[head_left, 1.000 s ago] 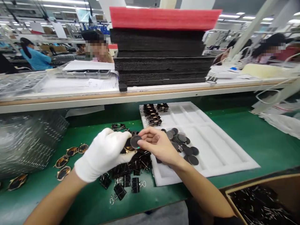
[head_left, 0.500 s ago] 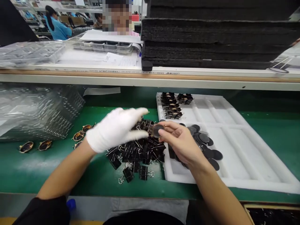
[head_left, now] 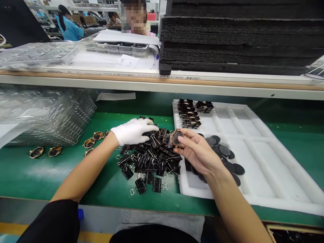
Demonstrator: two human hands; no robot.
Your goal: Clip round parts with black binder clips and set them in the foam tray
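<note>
My left hand (head_left: 135, 131), in a white glove, lies over the far left side of a heap of black binder clips (head_left: 152, 158). Its fingers are apart and reach among the clips, with the fingertips touching or just above them. My bare right hand (head_left: 198, 150) holds a round, gold-rimmed watch case (head_left: 174, 139) by its edge, thumb on the dark disc (head_left: 179, 137) that covers its face. Just beyond that hand, loose black discs (head_left: 225, 152) lie piled in a white foam tray (head_left: 268, 162). Clipped pieces (head_left: 188, 113) stand in rows in the tray's far left compartments.
More gold-rimmed watch cases (head_left: 89, 142) lie on the green table (head_left: 108, 189) at left. Behind them rises a stack of clear plastic trays (head_left: 58, 114). A shelf edge (head_left: 141, 84) crosses above, bearing black foam sheets (head_left: 227, 44). Another person (head_left: 135, 20) sits beyond the shelf.
My left hand has come down and slightly left onto the binder clips. My right hand keeps the watch case in nearly the same place. The whole view has shifted a little.
</note>
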